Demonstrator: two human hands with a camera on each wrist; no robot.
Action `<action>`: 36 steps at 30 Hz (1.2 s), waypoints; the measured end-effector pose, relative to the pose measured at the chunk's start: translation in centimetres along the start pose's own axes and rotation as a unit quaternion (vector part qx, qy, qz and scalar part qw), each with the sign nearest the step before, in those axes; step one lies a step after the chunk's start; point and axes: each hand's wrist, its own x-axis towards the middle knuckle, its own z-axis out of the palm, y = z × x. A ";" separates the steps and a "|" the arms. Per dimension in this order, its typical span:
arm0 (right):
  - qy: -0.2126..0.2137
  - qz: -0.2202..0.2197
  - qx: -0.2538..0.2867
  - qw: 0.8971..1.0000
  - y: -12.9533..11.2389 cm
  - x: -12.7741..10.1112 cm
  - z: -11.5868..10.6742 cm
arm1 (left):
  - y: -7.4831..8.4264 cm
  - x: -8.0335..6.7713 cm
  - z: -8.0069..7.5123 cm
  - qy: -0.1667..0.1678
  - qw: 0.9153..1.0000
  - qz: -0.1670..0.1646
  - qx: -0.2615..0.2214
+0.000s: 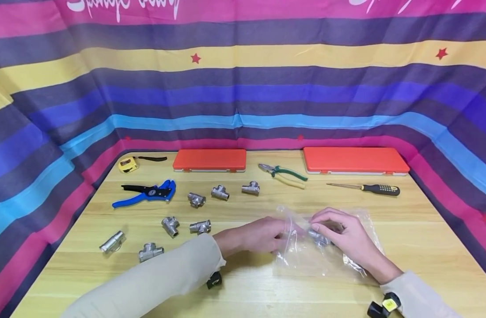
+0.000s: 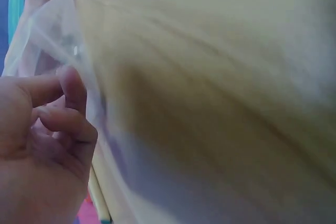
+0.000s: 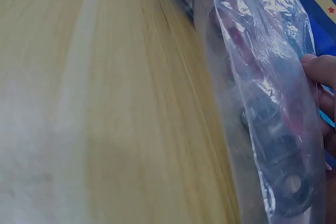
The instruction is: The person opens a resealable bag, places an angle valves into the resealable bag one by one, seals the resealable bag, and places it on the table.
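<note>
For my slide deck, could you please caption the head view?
Both hands, left hand and right hand, hold a clear bag with a metal fitting inside.

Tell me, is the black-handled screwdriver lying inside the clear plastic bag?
No, the black-handled screwdriver lies on the wooden table behind the clear plastic bag.

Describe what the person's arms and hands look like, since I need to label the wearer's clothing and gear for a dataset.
Both hands are bare, without gloves or rings that can be seen. The left hand and right hand come out of long cream-beige sleeves. A small black device sits under the left cuff. At the right cuff sits a similar black device with a yellow label.
</note>
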 end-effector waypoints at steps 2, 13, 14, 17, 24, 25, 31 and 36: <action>0.001 -0.004 0.004 1.000 0.0 0.0 0.1 | -0.5 -0.5 -0.8 0.010 1.000 -0.007 -0.011; 0.004 0.002 -0.006 1.000 0.2 -0.1 0.0 | -6.7 -6.0 -10.7 0.161 0.976 -0.128 0.065; 0.003 0.003 -0.006 1.000 0.2 0.0 0.0 | -7.2 -6.6 -11.4 0.169 0.973 -0.137 0.077; 0.003 0.003 -0.003 1.000 0.2 0.0 0.0 | -8.3 -8.0 -13.1 0.178 0.964 -0.162 0.115; 0.006 0.003 0.004 1.000 0.3 -0.1 0.0 | -9.6 -9.0 -13.9 0.127 0.960 -0.191 0.159; 0.006 0.003 0.003 1.000 0.4 -0.1 0.0 | -9.8 -9.0 -13.9 0.124 0.960 -0.193 0.161; 0.007 0.010 0.005 1.000 0.3 -0.1 -0.1 | -10.2 -8.9 -13.4 0.132 0.959 -0.173 0.180; 0.006 0.012 0.001 1.000 0.3 0.0 -0.4 | -9.4 -8.7 -12.5 0.143 0.963 -0.145 0.174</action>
